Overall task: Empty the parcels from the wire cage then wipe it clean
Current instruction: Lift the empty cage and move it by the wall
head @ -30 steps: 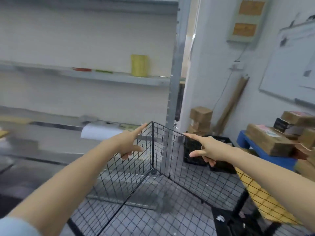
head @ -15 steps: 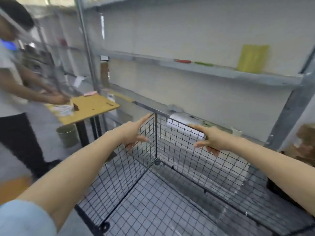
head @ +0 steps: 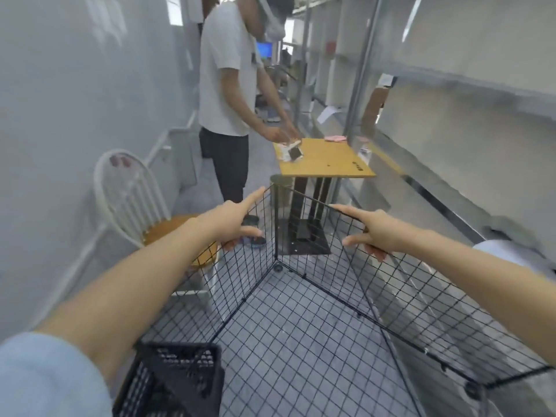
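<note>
The cage (head: pixel 400 299) stands on the floor (head: pixel 301 278) directly ahead, in a narrow aisle, with one corner pointing away toward a table (head: pixel 328 159). The left hand (head: pixel 230 221) holds the top wire of the left panel: its forefinger lies straight along the rim, the thumb juts inward, and the other fingers curl under the wire through the mesh. The right hand (head: pixel 377 233) grips the right panel's rim the same way, forefinger pointing toward the far corner.

On the left, a white chair (head: pixel 126 191) with a wooden seat sits just beside the panel, close against the wall (head: pixel 60 115). On the right, shelving (head: pixel 451 121) runs the length of the aisle near the other panel. Ahead, the table's black pedestal stands just beyond the far corner, and a person (head: pixel 224 85) stands at the table's left side with hands on small items on its top. A black crate (head: pixel 177 383) sits at the near left corner; whether it lies inside or outside the mesh cannot be told.

The floor is grey and speckled, and shows through the wire base.
</note>
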{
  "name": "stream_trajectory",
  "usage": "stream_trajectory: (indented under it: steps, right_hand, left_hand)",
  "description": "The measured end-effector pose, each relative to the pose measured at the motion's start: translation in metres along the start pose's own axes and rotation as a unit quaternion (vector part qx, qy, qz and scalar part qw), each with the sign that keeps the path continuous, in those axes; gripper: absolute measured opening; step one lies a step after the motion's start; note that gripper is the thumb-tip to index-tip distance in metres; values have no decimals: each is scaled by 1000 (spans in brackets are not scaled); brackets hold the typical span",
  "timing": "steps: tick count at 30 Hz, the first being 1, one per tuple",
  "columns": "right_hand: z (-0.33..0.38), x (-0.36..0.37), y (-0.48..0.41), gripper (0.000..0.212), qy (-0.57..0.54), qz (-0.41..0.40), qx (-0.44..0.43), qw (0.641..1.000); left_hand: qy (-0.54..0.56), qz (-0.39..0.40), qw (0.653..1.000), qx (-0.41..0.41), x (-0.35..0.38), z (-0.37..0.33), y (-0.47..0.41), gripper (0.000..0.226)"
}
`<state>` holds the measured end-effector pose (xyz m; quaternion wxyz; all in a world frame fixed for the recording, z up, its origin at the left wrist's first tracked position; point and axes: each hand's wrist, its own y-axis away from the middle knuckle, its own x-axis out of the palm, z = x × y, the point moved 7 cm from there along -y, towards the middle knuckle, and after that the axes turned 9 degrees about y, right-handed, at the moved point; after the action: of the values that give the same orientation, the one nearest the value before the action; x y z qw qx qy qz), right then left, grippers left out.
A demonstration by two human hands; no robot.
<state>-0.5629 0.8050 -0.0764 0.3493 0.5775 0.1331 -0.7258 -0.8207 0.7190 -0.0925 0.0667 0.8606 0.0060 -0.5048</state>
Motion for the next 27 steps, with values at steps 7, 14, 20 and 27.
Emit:
stream_trajectory:
  steps: [7,14,20,27]
  right_hand:
    - [106,38,-82,79,42,63,-122,990]
    - [212,78,-134,78,74,89,-214,970]
    - [277,117,-175,81,82,119,-284,948]
    - [333,164,-207,82,125,170,-371,905]
  left_hand:
    - [37,-46,990,-129,-15,117,69,103]
    - [101,-111,967,-205,-37,199,135,102]
    - [162,-161,935,-270,-39,240,189,100]
    - [156,-196,887,-387,-11,286,242,100]
